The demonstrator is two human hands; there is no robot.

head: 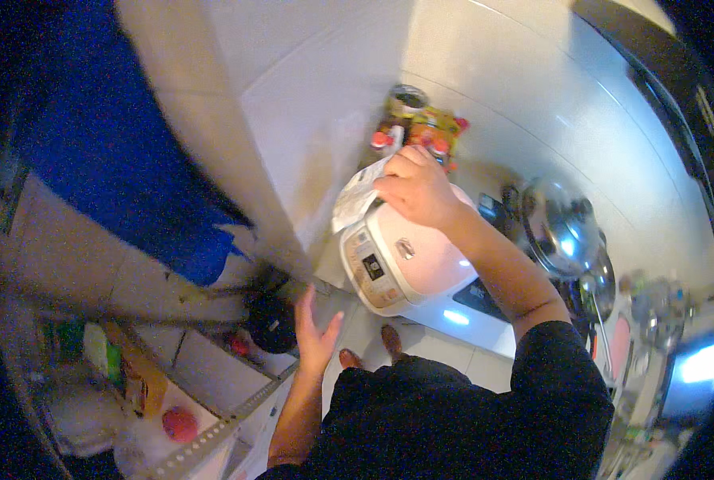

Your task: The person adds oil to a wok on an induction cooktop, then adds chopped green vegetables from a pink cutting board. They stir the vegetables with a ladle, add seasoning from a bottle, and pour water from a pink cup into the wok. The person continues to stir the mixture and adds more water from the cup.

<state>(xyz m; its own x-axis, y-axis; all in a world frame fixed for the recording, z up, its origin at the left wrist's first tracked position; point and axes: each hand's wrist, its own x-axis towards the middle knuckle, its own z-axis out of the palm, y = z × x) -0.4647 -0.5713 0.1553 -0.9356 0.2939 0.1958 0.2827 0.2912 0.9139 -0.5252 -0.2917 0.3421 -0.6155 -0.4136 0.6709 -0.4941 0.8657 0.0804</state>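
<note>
A white and pale pink rice cooker [420,252] stands before me, its front panel with a small display [373,267] facing the lower left. Over its far left corner my right hand [414,186] grips a whitish cloth or paper sheet [357,198]; which of the two it is, I cannot tell. The fingertips are partly hidden behind the hand. My left hand [318,330] is held in the air left of the cooker, thumb and fingers apart, with nothing in it. Behind it is a round black object [271,318], too blurred to name.
Bottles with red caps [382,140] and packets stand against the wall behind the cooker. To the right are a gas stove [483,298] and a shiny metal pot or lid [558,228]. A perforated-metal shelf rack [210,435] is at lower left. Blue fabric [117,150] hangs at upper left.
</note>
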